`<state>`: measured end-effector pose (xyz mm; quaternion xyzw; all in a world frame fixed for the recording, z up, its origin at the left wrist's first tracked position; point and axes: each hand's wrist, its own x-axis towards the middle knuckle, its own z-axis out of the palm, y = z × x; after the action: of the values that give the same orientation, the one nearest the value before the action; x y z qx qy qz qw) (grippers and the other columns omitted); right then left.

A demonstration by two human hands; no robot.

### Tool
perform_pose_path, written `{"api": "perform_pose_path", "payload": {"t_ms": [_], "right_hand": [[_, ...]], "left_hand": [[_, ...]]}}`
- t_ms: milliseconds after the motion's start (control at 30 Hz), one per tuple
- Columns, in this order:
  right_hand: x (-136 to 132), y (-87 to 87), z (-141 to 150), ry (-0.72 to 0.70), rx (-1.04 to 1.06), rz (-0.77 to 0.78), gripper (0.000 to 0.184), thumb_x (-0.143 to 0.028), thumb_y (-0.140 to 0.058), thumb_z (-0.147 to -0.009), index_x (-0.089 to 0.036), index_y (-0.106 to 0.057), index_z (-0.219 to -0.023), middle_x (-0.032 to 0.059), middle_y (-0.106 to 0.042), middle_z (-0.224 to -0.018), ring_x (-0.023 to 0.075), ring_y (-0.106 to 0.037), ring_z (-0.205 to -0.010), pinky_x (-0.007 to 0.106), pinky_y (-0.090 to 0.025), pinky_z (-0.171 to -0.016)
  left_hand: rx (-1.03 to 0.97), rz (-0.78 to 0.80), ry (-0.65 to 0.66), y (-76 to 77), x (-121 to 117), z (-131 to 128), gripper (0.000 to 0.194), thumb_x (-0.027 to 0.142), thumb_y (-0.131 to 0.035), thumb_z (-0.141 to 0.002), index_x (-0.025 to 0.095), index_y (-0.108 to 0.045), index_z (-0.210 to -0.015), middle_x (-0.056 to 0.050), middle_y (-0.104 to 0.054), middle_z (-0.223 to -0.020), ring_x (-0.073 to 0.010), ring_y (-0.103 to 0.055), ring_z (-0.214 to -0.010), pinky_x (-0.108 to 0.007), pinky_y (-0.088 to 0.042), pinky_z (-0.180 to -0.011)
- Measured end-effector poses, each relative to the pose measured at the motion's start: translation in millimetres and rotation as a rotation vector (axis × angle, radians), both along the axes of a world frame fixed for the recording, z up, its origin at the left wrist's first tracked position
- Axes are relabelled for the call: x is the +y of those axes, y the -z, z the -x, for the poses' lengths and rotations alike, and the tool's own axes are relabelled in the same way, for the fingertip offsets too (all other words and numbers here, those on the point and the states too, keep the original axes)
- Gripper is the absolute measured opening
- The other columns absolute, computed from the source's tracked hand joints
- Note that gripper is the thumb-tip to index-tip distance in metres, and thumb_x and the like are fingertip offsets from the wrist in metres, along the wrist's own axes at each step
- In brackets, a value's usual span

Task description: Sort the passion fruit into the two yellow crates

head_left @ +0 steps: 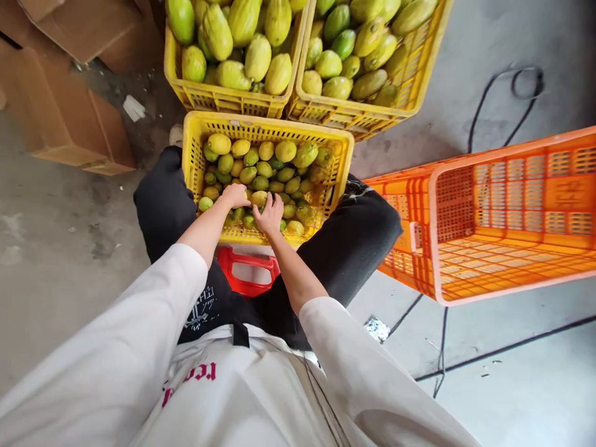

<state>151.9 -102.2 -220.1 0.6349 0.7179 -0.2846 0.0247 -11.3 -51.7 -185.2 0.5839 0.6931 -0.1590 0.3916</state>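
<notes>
A yellow crate (267, 124) stands between my knees, holding many small oval yellow-green fruits (285, 151), with one layer showing on top. My left hand (236, 195) reaches into its near left part, fingers curled over a yellow fruit and partly hidden. Just to the right, my right hand (270, 214) is over the fruits with thumb and fingers apart. A yellow fruit (259, 198) lies between the two hands, close to the right fingertips; whether they touch it is hard to tell.
Two yellow crates, one left (223, 99) and one right (354, 112), hold larger yellow-green fruits beyond. An orange crate (435, 236) lies on its side at right. Cardboard boxes (69, 105) are at left. A red plastic stool (249, 287) shows below me. Black cable (500, 332) crosses the floor.
</notes>
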Motion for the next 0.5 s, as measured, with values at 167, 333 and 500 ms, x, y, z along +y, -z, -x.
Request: {"api": "perform_pose_path", "payload": {"t_ms": [167,333,500], "right_hand": [[-10,-12.4,1,-0.181,-0.073,0.106,0.106,-0.043,-0.065,-0.088,0.005,-0.009,-0.164,0.0291,-0.011,-0.172,0.0395,-0.011,-0.16,0.052,-0.014,-0.128],[-17,-23.9,5,-0.144,-0.22,0.196,0.098,-0.025,-0.062,-0.088,-0.006,-0.007,-0.167,0.0233,-0.002,-0.174,0.0384,-0.009,-0.161,0.057,-0.019,-0.126],[-18,-35.8,9,0.006,-0.314,0.263,0.081,-0.025,-0.063,-0.093,-0.015,-0.026,-0.164,0.0241,-0.006,-0.174,0.0434,-0.028,-0.153,0.064,-0.042,-0.11]], "left_hand": [[0.051,-0.082,-0.085,-32.9,2,14,0.053,0.04,-0.074,-0.07,0.016,-0.077,-0.118,-0.018,-0.076,-0.121,-0.0384,-0.069,-0.118,-0.042,-0.055,-0.1],[-0.014,-0.207,-0.184,-62.2,8,22,0.043,0.04,-0.075,-0.069,0.017,-0.078,-0.105,-0.016,-0.077,-0.111,-0.0358,-0.071,-0.11,-0.04,-0.055,-0.095],[-0.171,-0.422,-0.339,-102.4,17,29,0.026,0.033,-0.078,-0.064,0.017,-0.073,-0.084,-0.011,-0.076,-0.096,-0.0329,-0.07,-0.103,-0.04,-0.054,-0.094]]}}
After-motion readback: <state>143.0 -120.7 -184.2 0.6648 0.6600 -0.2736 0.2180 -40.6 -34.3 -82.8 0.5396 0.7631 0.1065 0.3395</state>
